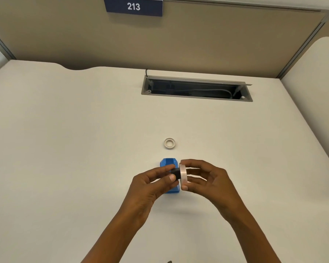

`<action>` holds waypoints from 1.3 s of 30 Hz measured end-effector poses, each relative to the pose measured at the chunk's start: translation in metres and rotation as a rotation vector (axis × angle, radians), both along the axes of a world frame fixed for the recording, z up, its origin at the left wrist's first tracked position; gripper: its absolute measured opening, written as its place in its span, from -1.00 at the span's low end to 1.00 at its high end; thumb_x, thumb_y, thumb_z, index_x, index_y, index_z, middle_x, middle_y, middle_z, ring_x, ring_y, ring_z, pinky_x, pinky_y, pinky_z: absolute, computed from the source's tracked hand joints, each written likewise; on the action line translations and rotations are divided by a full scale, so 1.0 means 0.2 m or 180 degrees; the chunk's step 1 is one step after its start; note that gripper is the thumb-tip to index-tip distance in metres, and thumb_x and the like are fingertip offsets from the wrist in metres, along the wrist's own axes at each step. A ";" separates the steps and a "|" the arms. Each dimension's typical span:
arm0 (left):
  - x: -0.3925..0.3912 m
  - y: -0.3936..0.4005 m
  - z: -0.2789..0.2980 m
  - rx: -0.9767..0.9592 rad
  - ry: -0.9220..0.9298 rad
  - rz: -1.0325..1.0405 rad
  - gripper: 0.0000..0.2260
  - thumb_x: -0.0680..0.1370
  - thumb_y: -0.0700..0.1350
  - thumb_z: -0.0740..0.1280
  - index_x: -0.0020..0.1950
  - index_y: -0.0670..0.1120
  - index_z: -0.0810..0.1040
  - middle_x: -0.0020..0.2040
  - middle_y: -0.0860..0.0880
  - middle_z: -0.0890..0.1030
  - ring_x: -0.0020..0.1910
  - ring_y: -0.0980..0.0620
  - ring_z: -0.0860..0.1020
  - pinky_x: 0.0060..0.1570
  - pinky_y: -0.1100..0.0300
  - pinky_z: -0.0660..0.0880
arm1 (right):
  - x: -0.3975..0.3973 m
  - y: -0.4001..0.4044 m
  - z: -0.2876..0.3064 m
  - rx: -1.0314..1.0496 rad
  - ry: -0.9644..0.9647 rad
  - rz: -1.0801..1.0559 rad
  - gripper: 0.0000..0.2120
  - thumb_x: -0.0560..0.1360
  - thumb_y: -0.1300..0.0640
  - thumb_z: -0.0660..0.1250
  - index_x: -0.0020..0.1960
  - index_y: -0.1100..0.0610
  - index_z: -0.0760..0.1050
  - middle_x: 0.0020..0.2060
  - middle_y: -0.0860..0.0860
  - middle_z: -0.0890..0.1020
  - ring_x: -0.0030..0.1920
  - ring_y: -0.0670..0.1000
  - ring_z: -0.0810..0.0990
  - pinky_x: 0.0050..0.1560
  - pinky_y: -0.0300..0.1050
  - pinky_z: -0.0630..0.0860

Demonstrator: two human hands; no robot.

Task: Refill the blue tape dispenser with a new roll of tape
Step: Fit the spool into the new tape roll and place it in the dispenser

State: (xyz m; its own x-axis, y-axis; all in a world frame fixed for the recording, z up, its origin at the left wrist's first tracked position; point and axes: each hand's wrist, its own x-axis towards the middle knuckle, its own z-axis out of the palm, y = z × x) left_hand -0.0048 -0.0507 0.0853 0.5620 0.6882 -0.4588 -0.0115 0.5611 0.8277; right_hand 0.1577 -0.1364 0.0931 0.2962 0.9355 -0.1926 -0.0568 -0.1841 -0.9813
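The blue tape dispenser (168, 163) lies on the white desk (65, 149), partly hidden under my hands. My left hand (152, 185) pinches a small black spool hub (176, 173) between thumb and fingers. My right hand (203, 179) grips a clear roll of tape (183, 176) on edge, thumb below and fingers over the top. Hub and roll touch, held just above the dispenser. A thin empty whitish tape ring (169, 143) lies flat on the desk beyond the dispenser.
An open cable tray (196, 89) with cords is set into the desk at the back. A beige partition (179, 44) carrying a "213" sign (133, 6) rises behind it. A second desk section (315, 92) stands to the right.
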 end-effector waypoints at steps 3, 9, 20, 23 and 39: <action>-0.01 0.00 0.01 0.0100 0.0015 -0.0072 -0.66 0.27 -0.14 0.49 0.04 -0.06 0.66 0.00 -0.10 0.69 -0.01 -0.10 0.65 0.08 0.06 0.57 | 0.00 0.00 0.01 0.0059 -0.0033 0.0010 -0.55 0.25 0.36 0.54 0.07 0.03 0.61 -0.01 -0.05 0.70 0.03 -0.01 0.66 -0.09 -0.25 0.60; -0.02 0.00 0.02 0.0264 0.0138 -0.0182 -0.67 0.28 -0.13 0.48 0.04 -0.07 0.66 0.00 -0.09 0.70 -0.01 -0.08 0.65 0.05 0.10 0.58 | -0.01 0.00 0.02 0.0143 -0.0108 0.0030 -0.56 0.25 0.34 0.55 0.05 0.01 0.62 -0.02 -0.06 0.70 0.01 0.01 0.68 -0.10 -0.25 0.60; -0.03 -0.01 0.01 0.0364 0.0192 -0.0062 -0.65 0.21 -0.12 0.51 -0.02 -0.13 0.67 -0.11 -0.13 0.71 -0.11 -0.10 0.67 -0.16 0.22 0.60 | -0.04 -0.01 0.01 0.0117 -0.0060 0.0110 -0.55 0.23 0.33 0.55 0.08 0.06 0.62 -0.01 0.00 0.71 0.03 0.00 0.67 -0.04 -0.21 0.61; -0.04 -0.03 -0.01 0.0412 0.0210 -0.0127 -0.71 0.28 -0.13 0.50 -0.01 -0.09 0.67 -0.09 -0.09 0.71 -0.09 -0.05 0.67 -0.10 0.25 0.59 | -0.05 0.00 -0.03 -0.0046 -0.0131 0.0125 -0.53 0.23 0.29 0.56 0.10 0.04 0.61 0.02 0.02 0.70 0.05 -0.01 0.67 0.05 -0.10 0.62; 0.00 0.08 -0.24 0.1822 0.1338 0.0002 -0.51 0.39 -0.19 0.47 0.20 0.19 0.41 0.03 0.11 0.52 -0.05 0.26 0.52 -0.25 0.57 0.42 | 0.04 0.25 -0.26 -0.0217 -0.1351 -0.0170 -0.57 0.25 0.08 0.57 0.08 -0.16 0.58 -0.01 -0.27 0.63 0.00 -0.14 0.50 -0.16 -0.54 0.32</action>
